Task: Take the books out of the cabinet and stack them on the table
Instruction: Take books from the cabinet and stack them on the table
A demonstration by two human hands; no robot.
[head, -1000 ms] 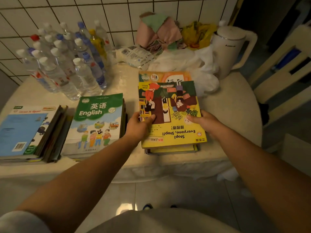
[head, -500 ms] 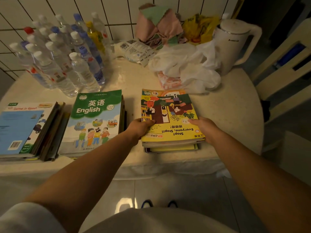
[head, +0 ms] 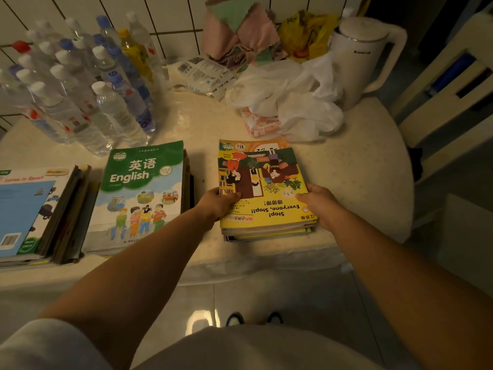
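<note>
The yellow book (head: 262, 188) sat low in the centre of the frame, on top of a small stack (head: 269, 232) near the front edge of the counter (head: 360, 169). A second earlier it had been further up the frame, its near end overhanging the books beneath; since then it had been drawn back toward the person until its edges came nearly flush with the stack. An orange-topped book (head: 266, 145) still showed just beyond its far edge.

The left hand (head: 218, 202) gripped the book's left side, thumb lying on the cover and fingers curled under the edge. The right hand (head: 318, 202) held the right side the same way, though its fingertips were hidden beneath the book. Neither hand had let go.

To the left lay the green English textbook (head: 141, 190) topping a second stack, and at the far left of the frame a third pile with a blue cover (head: 24, 209) uppermost. Water bottles (head: 80, 89) crowded the upper left, a white plastic bag (head: 290, 102) and a white kettle (head: 357, 57) the upper right.

To my eye the squaring-up meant this book was as good as placed; what seemed left was to release it. The cabinet was not in sight, so I could not say how many books remained inside.
</note>
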